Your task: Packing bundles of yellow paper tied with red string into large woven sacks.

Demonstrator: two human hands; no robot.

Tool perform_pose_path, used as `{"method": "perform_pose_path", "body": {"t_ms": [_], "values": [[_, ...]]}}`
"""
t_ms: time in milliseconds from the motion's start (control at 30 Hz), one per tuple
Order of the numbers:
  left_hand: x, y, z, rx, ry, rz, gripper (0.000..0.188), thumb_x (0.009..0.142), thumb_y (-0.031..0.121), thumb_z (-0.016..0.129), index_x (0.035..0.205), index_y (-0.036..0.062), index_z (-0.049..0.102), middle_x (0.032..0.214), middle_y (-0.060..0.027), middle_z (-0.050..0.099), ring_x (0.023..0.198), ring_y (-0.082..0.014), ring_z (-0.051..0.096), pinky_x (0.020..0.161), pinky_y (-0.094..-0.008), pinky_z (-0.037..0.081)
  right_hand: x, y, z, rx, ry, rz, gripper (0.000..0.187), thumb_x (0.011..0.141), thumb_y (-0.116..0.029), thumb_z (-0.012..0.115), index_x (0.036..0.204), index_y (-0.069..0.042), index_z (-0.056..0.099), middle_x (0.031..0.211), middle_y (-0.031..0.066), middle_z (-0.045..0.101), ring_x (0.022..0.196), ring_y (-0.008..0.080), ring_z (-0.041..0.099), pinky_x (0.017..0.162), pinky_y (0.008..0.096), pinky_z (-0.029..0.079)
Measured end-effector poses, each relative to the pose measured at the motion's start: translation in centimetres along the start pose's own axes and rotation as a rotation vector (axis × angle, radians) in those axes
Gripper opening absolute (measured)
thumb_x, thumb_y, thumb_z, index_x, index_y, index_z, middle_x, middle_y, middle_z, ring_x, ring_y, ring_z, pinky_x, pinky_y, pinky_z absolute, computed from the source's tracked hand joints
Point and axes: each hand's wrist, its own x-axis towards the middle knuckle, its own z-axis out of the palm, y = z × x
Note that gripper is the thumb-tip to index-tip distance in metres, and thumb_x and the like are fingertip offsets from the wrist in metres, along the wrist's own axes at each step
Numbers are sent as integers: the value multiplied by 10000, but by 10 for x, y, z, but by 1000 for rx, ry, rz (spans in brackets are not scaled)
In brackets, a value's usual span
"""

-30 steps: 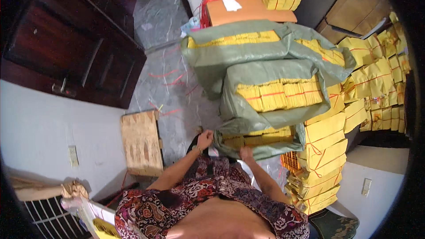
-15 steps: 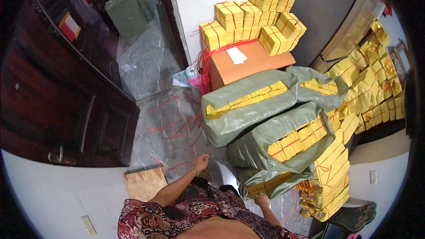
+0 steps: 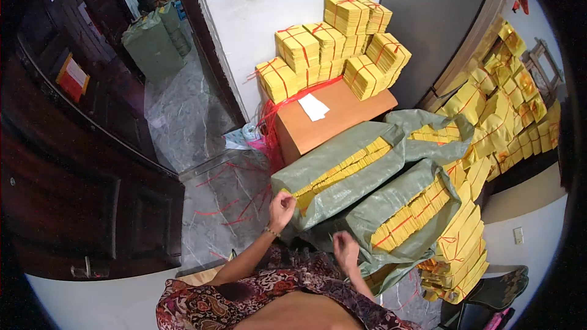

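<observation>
My left hand (image 3: 282, 210) is at the near left corner of a long green woven sack (image 3: 358, 177), its fingers curled together. Whether they pinch the sack's edge cannot be made out. Through the sack's open top shows a row of yellow paper bundles (image 3: 348, 168). My right hand (image 3: 346, 250), also closed, is beside the left end of a second green sack (image 3: 382, 192). That sack holds yellow paper bundles (image 3: 413, 211) tied with red string. Anything small within the right fingers is hidden. A third sack (image 3: 391, 278) lies partly under the second.
Tied yellow stacks (image 3: 296, 49) stand on an orange-brown box (image 3: 342, 113) by the wall. More bundles (image 3: 458, 250) pile up at right, near a dark chair (image 3: 498, 290). Red strings (image 3: 241, 208) litter the grey floor. A dark wooden door (image 3: 92, 195) stands at left.
Both hands have moved forward: the left up to the far sack's corner, the right from the nearest sack to beside the second one. The view has tilted up slightly.
</observation>
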Motion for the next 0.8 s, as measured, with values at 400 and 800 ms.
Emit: {"method": "perform_pose_path", "body": {"t_ms": [400, 800], "values": [[306, 43, 7, -56, -152, 218, 308, 838, 208, 629, 1052, 15, 521, 825, -29, 560, 733, -88, 517, 640, -233, 431, 308, -75, 60, -79, -137, -272, 104, 807, -147, 586, 865, -60, 591, 829, 164, 618, 749, 350, 605, 636, 412, 477], [544, 122, 44, -596, -331, -395, 898, 708, 607, 617, 1377, 132, 252, 1397, -46, 290, 1221, -293, 288, 992, -412, 263, 624, -188, 100, -313, 204, -220, 322, 882, -296, 496, 1012, -4, 525, 992, 242, 556, 905, 403, 546, 791, 442, 455]]}}
